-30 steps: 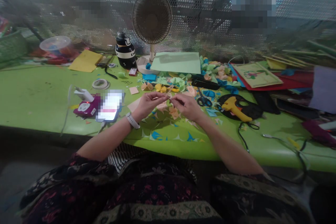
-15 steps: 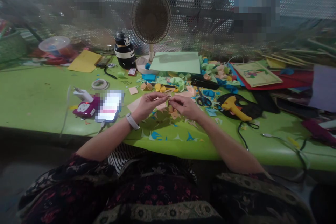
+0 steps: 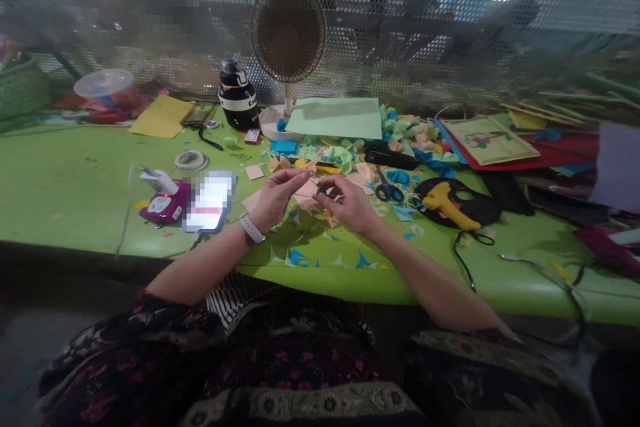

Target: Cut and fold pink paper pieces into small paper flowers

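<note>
My left hand (image 3: 277, 197) and my right hand (image 3: 347, 201) are raised close together over the green table (image 3: 75, 180), fingers pinched. Between them they hold a small piece of folded paper (image 3: 316, 188), too small to make out well. A white band sits on my left wrist. Under the hands lie several folded paper shapes and coloured paper scraps (image 3: 320, 227). A peach paper square (image 3: 255, 171) lies just left of the hands.
A phone (image 3: 209, 201) and a pink device (image 3: 165, 203) lie to the left, with a tape roll (image 3: 191, 160). Scissors (image 3: 386, 188) and a yellow glue gun (image 3: 447, 203) lie to the right. At the back stand a desk fan (image 3: 287, 33), a black bottle (image 3: 237, 97) and a light green sheet (image 3: 336, 118).
Both hands stayed together over the scraps; the fingers shifted slightly around the small paper piece. The left hand's fingertips rose a little.
</note>
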{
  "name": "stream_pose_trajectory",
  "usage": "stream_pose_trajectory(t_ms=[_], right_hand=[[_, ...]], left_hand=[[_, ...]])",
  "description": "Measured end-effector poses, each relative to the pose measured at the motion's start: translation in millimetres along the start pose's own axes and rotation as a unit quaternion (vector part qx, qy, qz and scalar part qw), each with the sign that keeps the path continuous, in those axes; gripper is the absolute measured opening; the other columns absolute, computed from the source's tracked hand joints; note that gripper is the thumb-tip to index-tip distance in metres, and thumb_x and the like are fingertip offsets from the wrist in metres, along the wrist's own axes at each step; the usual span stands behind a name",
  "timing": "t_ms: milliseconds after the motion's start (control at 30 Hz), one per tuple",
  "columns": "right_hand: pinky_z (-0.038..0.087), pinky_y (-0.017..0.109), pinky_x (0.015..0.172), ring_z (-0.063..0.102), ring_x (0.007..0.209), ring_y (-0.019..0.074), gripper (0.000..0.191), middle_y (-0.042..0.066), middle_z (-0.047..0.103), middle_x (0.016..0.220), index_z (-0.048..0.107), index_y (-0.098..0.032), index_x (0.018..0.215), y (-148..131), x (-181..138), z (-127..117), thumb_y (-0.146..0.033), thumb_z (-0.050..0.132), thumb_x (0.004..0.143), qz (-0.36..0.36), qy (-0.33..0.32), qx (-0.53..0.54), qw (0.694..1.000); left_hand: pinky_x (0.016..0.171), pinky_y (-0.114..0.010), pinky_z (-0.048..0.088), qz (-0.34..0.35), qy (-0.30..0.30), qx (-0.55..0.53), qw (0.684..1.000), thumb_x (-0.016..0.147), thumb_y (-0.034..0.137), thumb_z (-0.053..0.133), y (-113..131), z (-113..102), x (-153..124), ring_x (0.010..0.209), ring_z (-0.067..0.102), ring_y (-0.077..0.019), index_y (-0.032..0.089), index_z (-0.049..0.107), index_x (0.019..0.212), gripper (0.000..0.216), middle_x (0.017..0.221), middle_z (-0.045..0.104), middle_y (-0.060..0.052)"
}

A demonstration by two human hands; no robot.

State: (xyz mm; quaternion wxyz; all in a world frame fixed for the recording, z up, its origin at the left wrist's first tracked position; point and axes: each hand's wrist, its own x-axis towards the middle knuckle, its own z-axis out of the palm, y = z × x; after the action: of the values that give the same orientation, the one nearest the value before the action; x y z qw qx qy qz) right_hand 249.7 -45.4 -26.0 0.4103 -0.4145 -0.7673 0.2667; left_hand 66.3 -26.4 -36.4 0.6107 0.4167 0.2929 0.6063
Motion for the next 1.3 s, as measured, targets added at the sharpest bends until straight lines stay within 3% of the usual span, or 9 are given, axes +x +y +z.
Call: stream_pose_trajectory(t_ms=[267,433,667,733,867,1033,1300], right_hand=[[0.054,0.034,0.078,0.071,0.085,0.0218,0.027,0.010,0.075,0.097,0.071,-0.017,0.107,6,1,0,-0.036,0.055,0.097,-0.019,0.008,-0.064,0.998],[0.053,0.031,0.069,0.068,0.081,0.0199,0.032,0.009,0.073,0.092,0.073,-0.018,0.101,6,2,-3,-0.042,0.052,0.098,-0.019,-0.027,-0.017,0.999],[0.049,0.028,0.057,0.058,0.059,0.0137,0.036,0.004,0.065,0.075,0.071,-0.018,0.090,5,2,-6,-0.047,0.052,0.097,0.030,-0.076,0.040,0.996],[0.052,0.029,0.060,0.061,0.060,0.0139,0.031,0.005,0.069,0.083,0.069,-0.018,0.099,3,1,-4,-0.046,0.057,0.095,0.032,-0.073,0.045,0.996],[0.055,0.032,0.071,0.069,0.081,0.0187,0.028,0.008,0.073,0.102,0.066,-0.020,0.106,3,-1,3,-0.041,0.067,0.088,-0.004,-0.007,0.023,1.000],[0.050,0.027,0.053,0.058,0.051,0.0105,0.025,0.003,0.069,0.086,0.062,-0.021,0.101,3,-1,3,-0.044,0.055,0.096,0.015,-0.012,0.042,0.999],[0.047,0.024,0.048,0.055,0.048,0.0087,0.027,0.001,0.066,0.084,0.060,-0.021,0.098,4,0,-1,-0.048,0.057,0.095,0.022,-0.062,0.102,0.993]], left_hand=[[0.093,-0.032,0.054,0.031,-0.007,0.021,0.999,0.067,0.033,0.091,-5,-3,3,0.087,0.072,-0.0141,0.021,0.080,0.081,0.021,0.091,0.079,-0.004],[0.087,-0.028,0.055,0.033,-0.017,0.018,0.999,0.067,0.032,0.091,-4,-4,3,0.082,0.072,-0.0124,0.021,0.080,0.078,0.020,0.086,0.079,-0.003],[0.092,-0.032,0.055,-0.011,-0.030,0.009,0.999,0.063,0.036,0.092,-4,-6,4,0.086,0.073,-0.0146,0.020,0.080,0.081,0.027,0.089,0.079,-0.004],[0.092,-0.030,0.055,-0.009,-0.018,0.002,1.000,0.061,0.034,0.093,-3,-6,4,0.085,0.072,-0.0137,0.020,0.078,0.075,0.025,0.085,0.079,-0.003],[0.086,-0.027,0.055,0.005,0.004,0.008,1.000,0.061,0.033,0.094,0,-3,2,0.078,0.071,-0.0115,0.018,0.074,0.066,0.025,0.075,0.075,-0.001],[0.088,-0.027,0.055,0.007,-0.005,-0.004,1.000,0.061,0.035,0.094,0,0,1,0.082,0.072,-0.0120,0.019,0.077,0.074,0.027,0.081,0.077,-0.002],[0.095,-0.033,0.054,-0.016,-0.020,0.000,1.000,0.059,0.039,0.094,0,-2,2,0.086,0.073,-0.0155,0.020,0.077,0.075,0.030,0.085,0.079,-0.003]])
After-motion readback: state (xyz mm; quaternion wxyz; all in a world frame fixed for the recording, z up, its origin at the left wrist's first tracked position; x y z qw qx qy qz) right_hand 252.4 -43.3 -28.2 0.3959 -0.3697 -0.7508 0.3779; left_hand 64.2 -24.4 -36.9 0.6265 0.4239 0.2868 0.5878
